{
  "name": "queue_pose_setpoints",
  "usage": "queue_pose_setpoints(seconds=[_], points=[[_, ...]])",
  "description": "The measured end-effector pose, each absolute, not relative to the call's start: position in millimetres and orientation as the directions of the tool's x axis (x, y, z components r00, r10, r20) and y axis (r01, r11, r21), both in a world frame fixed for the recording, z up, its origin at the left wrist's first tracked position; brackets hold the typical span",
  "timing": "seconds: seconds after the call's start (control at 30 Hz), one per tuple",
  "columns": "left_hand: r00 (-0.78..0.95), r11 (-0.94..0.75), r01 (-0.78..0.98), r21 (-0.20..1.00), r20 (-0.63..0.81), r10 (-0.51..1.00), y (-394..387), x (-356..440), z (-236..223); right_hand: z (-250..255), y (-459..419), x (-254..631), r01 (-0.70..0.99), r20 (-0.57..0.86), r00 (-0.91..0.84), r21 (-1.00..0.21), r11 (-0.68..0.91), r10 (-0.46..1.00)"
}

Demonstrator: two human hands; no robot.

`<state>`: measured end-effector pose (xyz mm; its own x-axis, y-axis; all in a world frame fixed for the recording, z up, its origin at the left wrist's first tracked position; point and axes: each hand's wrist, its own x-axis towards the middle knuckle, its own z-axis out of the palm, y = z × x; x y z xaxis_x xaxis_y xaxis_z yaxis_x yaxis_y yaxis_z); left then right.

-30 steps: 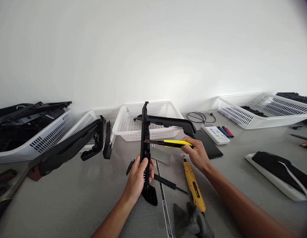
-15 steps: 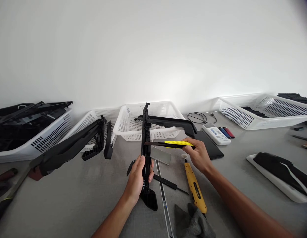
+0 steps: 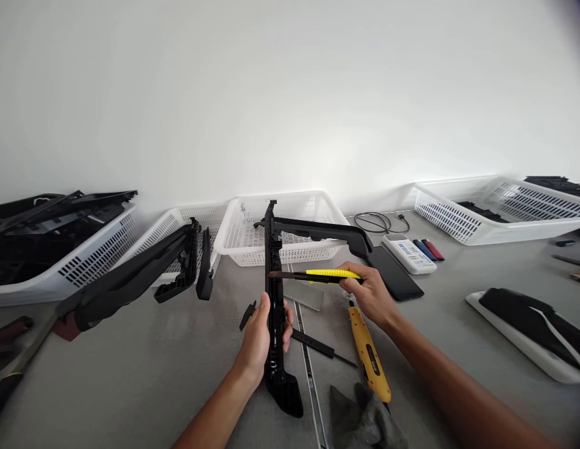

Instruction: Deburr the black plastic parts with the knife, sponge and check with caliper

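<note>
One part (image 3: 275, 337) looks mid-work, remainder unclear; my left hand (image 3: 254, 343) grips it, my right hand (image 3: 373, 293) grips the knife (image 3: 325, 273) across it.

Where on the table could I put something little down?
The table shows bare between the left hand and long black part, and between the black slab and white-and-black thing. The middle is crowded: held bar, right hand with the knife, yellow tool, grey cloth.
</note>
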<state>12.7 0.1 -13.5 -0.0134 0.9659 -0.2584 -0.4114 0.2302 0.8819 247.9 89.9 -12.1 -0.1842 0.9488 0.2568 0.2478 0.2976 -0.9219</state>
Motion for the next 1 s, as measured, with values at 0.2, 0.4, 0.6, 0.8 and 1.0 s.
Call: queue_pose_setpoints(seconds=[0.2, 0.4, 0.6, 0.8, 1.0], points=[[0.005, 0.252, -0.446, 0.859, -0.280, 0.960, -0.7, 13.1, -10.3, -10.6, 91.6, 251.6, 0.257, 0.303, -0.122, -0.910, 0.325, 0.945], [0.060, 0.241, -0.461, 0.854, -0.240, 0.969, 1.2, 9.7, -15.0, -12.9, 93.9, 252.8, 0.264, 0.288, -0.086, -0.916, 0.301, 0.954], [0.096, 0.294, -0.500, 0.815, -0.285, 0.954, 0.7, 10.8, -12.1, -14.6, 95.5, 253.7, 0.257, 0.279, -0.077, -0.922, 0.289, 0.957], [0.149, 0.343, -0.540, 0.769, -0.314, 0.938, -0.8, 8.8, -9.5, -15.9, 96.9, 255.0, 0.227, 0.281, -0.114, -0.926, 0.300, 0.953], [0.189, 0.346, -0.581, 0.737, -0.291, 0.938, 0.5, 6.6, -11.4, -17.1, 98.7, 258.4, 0.228, 0.279, -0.089, -0.929, 0.292, 0.956]])
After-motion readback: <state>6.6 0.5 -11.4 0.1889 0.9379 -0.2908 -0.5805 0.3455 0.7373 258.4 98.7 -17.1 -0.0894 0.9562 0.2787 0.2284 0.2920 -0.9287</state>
